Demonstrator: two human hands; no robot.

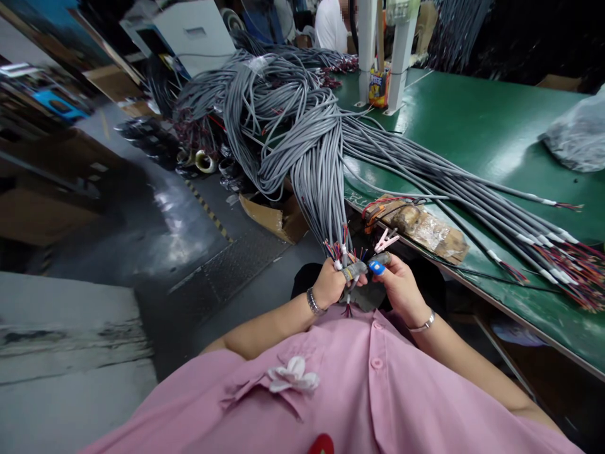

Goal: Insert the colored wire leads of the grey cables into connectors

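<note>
Grey cables hang over the table edge in a thick bundle, their stripped coloured wire ends reaching my hands. My left hand is closed on a grey cable end, with tape round a finger. Close beside it on the right, my right hand is pinched, with a blue cover on the thumb and tape on a finger; what it holds is too small to make out. A pink clip is just above my right hand, by the wooden block at the table edge.
More cables with red and orange wire ends lie across the green table. A plastic bag is at the right. An open cardboard box stands below the bundle. Another person is behind the table, near white posts.
</note>
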